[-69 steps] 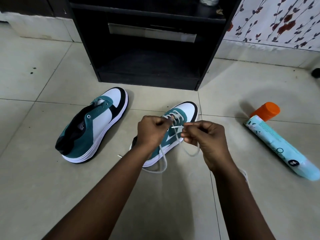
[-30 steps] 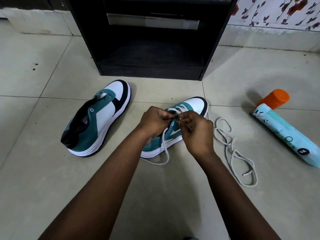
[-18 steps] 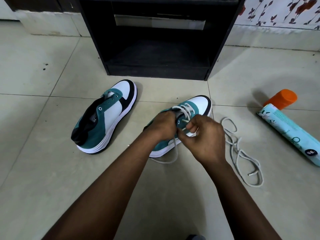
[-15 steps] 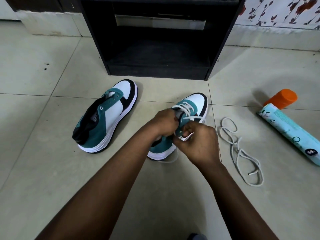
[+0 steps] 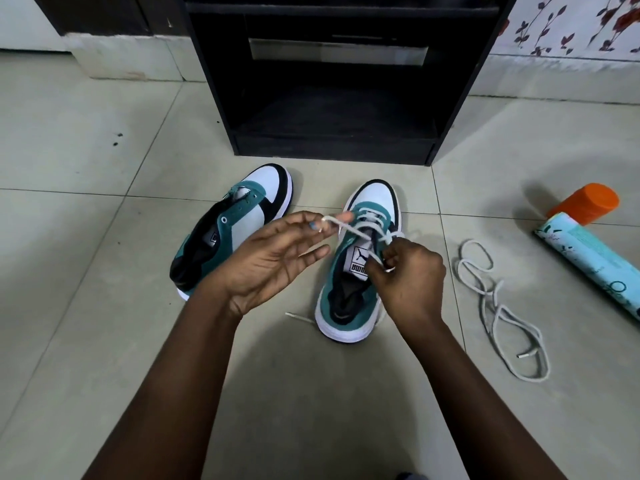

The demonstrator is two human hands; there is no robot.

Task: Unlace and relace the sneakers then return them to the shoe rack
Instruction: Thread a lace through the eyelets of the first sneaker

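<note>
Shoe rack [image 5: 332, 147]: we see it far past our grip, black, its low shelf bare in front.
Unlaced sneaker [image 5: 232, 230]: it lies tipped, just left of our grip.
Sneaker we work on [image 5: 360, 271]: it stands right under our grip, half laced.
Loose lace [image 5: 498, 306]: it lies in loops on the floor, right of our grip.
Shoelace [image 5: 346, 227]: it runs between our two hands.
Left hand [image 5: 273, 261]: fingers straight, the lace lies over the tips.
Right hand [image 5: 407, 275]: it pinches the lace tight.
Risk: we think the lace could slide off the flat left fingers, or pull out of a hole if we tug hard.
</note>
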